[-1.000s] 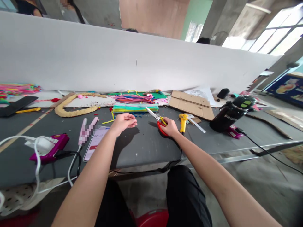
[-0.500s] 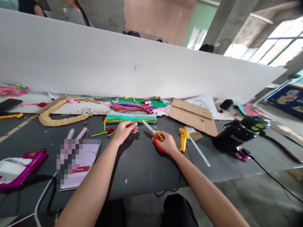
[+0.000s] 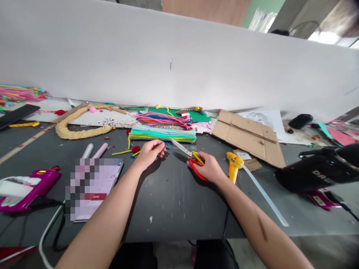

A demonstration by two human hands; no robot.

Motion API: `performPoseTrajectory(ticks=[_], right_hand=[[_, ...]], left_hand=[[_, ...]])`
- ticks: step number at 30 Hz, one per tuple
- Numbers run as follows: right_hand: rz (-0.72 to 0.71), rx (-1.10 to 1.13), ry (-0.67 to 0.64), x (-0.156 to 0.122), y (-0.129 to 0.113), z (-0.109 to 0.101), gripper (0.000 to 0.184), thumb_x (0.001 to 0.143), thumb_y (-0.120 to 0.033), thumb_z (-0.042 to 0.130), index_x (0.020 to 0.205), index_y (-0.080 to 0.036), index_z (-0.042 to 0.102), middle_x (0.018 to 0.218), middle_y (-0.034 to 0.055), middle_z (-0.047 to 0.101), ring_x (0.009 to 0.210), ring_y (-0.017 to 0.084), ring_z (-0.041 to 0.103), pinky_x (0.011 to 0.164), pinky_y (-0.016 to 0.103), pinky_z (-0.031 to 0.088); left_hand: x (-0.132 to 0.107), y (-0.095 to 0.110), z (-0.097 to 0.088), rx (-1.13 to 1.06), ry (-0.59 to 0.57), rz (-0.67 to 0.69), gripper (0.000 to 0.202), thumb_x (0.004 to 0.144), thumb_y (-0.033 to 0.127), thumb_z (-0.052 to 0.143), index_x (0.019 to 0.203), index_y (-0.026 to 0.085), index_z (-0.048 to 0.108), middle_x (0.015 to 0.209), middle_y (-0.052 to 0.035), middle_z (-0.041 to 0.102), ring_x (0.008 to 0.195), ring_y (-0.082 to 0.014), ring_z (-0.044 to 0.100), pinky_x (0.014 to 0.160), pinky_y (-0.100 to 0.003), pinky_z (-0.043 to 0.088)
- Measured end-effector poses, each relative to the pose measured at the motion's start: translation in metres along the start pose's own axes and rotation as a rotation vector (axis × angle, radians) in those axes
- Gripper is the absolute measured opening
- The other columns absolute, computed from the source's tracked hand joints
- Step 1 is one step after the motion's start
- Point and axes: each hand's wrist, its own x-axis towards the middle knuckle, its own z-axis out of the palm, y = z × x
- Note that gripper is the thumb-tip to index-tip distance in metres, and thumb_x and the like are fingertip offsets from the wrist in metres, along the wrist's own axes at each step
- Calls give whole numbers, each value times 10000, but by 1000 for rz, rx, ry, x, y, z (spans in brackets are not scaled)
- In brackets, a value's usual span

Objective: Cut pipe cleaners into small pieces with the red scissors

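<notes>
My right hand [image 3: 209, 167] is closed around the handles of a pair of scissors [image 3: 198, 170], red and yellow. Their blades look nearly together and point up-left toward my left hand [image 3: 152, 152]. The thumb and fingertips of that hand are pinched; whatever is between them is too small to make out, with small blue bits just beyond. Behind both hands lies a bundle of pipe cleaners [image 3: 162, 133], turquoise over yellow. Left of my left hand are a red fuzzy ball [image 3: 135, 149] and a loose yellow pipe cleaner [image 3: 121, 152].
A yellow glue gun [image 3: 233, 164] with a long glue stick lies right of the scissors, near folded cardboard [image 3: 249, 136] and a black bottle [image 3: 316, 170]. A tablet [image 3: 109, 186], a purple box-like device [image 3: 35, 188] and a tan curved form [image 3: 84, 132] are leftward. A white partition [image 3: 134, 56] stands behind.
The view has tipped downward and come closer to the table. My left fingers have shifted slightly, still pinched; my right hand keeps hold of the scissors.
</notes>
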Motion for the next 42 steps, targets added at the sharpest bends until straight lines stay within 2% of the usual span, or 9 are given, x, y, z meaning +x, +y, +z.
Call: performPoseTrajectory(ticks=[7, 13, 22, 33, 42], right_hand=[[-19, -21, -11, -5, 3, -8, 414, 773, -619, 638, 767, -209, 577, 716, 13, 639, 634, 149, 516, 566, 265, 330], [-50, -20, -12, -5, 7, -9, 426, 761, -622, 647, 758, -200, 590, 710, 29, 642, 644, 158, 525, 580, 274, 336], [-109, -29, -53, -4, 11, -14, 422, 773, -618, 641, 744, -205, 561, 697, 4, 617, 642, 144, 499, 585, 269, 334], [-136, -78, -70, 2, 20, -12, 268, 757, -436, 613, 687, -197, 515, 646, -21, 518, 626, 123, 396, 571, 263, 281], [-146, -85, -77, 3, 19, -12, 246, 745, -406, 598, 653, -193, 515, 621, -28, 483, 626, 121, 374, 572, 265, 265]], left_hand=[[-5, 2, 7, 132, 60, 95, 335, 913, 490, 553, 788, 179, 568, 679, 13, 557, 511, -85, 466, 483, -239, 347], [-6, -1, 8, 307, 57, 165, 378, 934, 505, 494, 727, 193, 547, 639, 14, 536, 498, -98, 439, 501, -257, 334], [-6, -1, 6, 294, 4, 147, 364, 936, 468, 492, 695, 196, 506, 628, 18, 503, 499, -94, 402, 483, -246, 292], [0, -5, 7, 371, -32, 232, 316, 948, 477, 461, 804, 210, 550, 636, 18, 556, 523, -110, 446, 524, -245, 353], [0, -4, 8, 361, -29, 233, 326, 940, 509, 470, 829, 215, 554, 629, 22, 551, 519, -112, 440, 521, -244, 353]])
